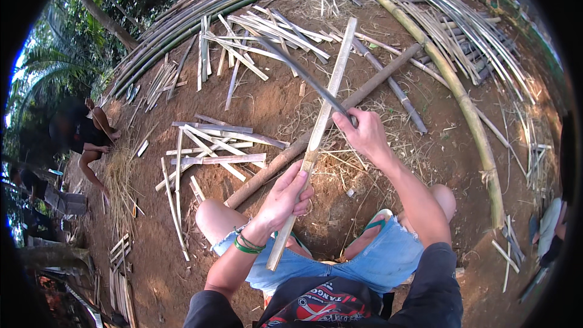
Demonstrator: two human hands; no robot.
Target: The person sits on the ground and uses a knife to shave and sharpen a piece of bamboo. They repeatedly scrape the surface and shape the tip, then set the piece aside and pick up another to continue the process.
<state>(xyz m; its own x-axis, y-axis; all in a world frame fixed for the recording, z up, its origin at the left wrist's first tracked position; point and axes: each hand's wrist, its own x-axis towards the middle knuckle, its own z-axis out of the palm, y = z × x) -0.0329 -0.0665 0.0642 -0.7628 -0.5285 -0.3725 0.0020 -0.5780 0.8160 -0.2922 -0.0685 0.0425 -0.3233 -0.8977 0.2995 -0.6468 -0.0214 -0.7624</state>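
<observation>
My left hand [288, 197], with green bands at the wrist, is closed around the lower part of a long pale bamboo strip [326, 112]. The strip slants up and away from my lap, its near end over my shorts. In my right hand [364, 136] is the grip of a long, dark-bladed knife [294, 65], which looks like a machete. Its blade points to the far left and crosses the strip in view; whether the two touch I cannot tell. Beneath the strip, a brown wooden pole [276, 167] lies diagonally on the ground.
Split bamboo pieces lie in piles ahead [267, 33] and at left [209, 146]. A thick yellowish bamboo pole [464, 94] runs along the right, near stacked canes [461, 36]. Fibre shavings [364, 173] litter the soil. Another person [85, 130] sits at far left.
</observation>
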